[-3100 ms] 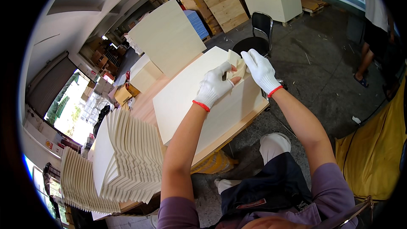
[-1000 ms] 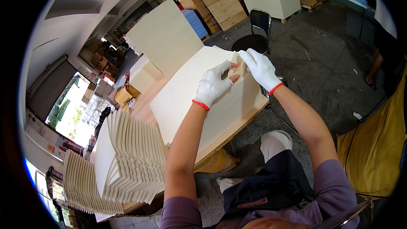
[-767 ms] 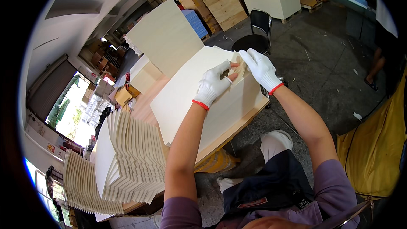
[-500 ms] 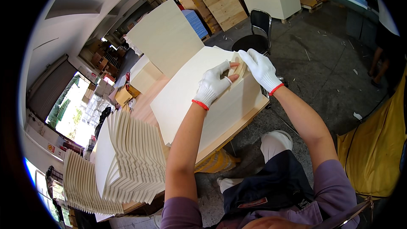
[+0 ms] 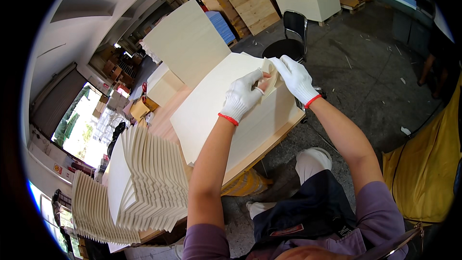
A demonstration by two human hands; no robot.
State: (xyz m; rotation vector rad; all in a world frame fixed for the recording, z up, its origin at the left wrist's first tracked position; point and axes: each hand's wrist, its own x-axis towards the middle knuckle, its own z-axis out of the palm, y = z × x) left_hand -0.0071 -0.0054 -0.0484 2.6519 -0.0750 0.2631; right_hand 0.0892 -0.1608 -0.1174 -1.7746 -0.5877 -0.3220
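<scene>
A thick stack of large cream paper sheets (image 5: 207, 98) lies on a wooden table. At its near right corner, several sheets are bent up. My left hand (image 5: 241, 92), in a white knit glove with bare fingertips, has its thumb and fingers curled round the bent-up edges. My right hand (image 5: 292, 78), in a similar glove with a red cuff, is closed over the outer corner of the same sheets, its fingers pressed together. How many sheets each hand grips is hidden.
Fanned piles of cream sheets (image 5: 154, 178) stand on the table's left. Behind the stack rises a tall upright cream sheet (image 5: 190, 43). Beyond the corner is a black chair (image 5: 286, 48). Yellow cloth (image 5: 426, 163) hangs at the right. Another person's legs (image 5: 427, 72) show far right.
My left fingers have shifted slightly at the bent-up sheet edges, and the lifted corner looks a little more curled. My right hand stays almost in place.
</scene>
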